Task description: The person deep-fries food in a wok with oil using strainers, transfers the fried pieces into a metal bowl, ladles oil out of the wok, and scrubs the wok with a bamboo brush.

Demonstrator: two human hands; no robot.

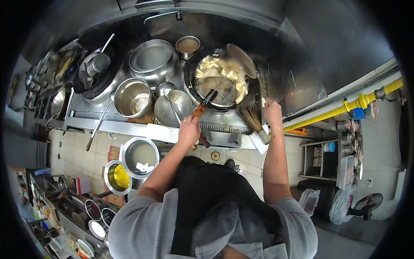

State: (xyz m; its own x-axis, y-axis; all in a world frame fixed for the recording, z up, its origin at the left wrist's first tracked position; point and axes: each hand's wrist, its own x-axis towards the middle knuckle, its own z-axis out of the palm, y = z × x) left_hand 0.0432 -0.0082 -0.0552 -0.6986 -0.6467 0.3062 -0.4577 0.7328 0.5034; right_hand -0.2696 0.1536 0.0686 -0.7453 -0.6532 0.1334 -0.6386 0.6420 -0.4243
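My left hand point(189, 129) is wrapped round the wooden handle of a wire skimmer point(217, 90), whose round mesh lies over the wok point(189, 82). Pale yellow-white pieces of food point(235, 76) fill much of the wok. At its right side my right hand point(272, 111) is closed round the end of a pale handle. A round, blurred metal ladle or pan point(241, 60) hangs tilted over the wok's upper right; whether it joins that handle is unclear. A bamboo brush point(251, 117) stands between the wok and my right hand.
Left of the wok are a perforated ladle point(173, 108), a steel pot point(133, 98), a large pot point(154, 58) and a small pot point(188, 45). Below the stove edge sit a bowl of liquid point(141, 157) and a pot of yellow oil point(118, 177). A yellow pipe point(362, 102) runs along the right.
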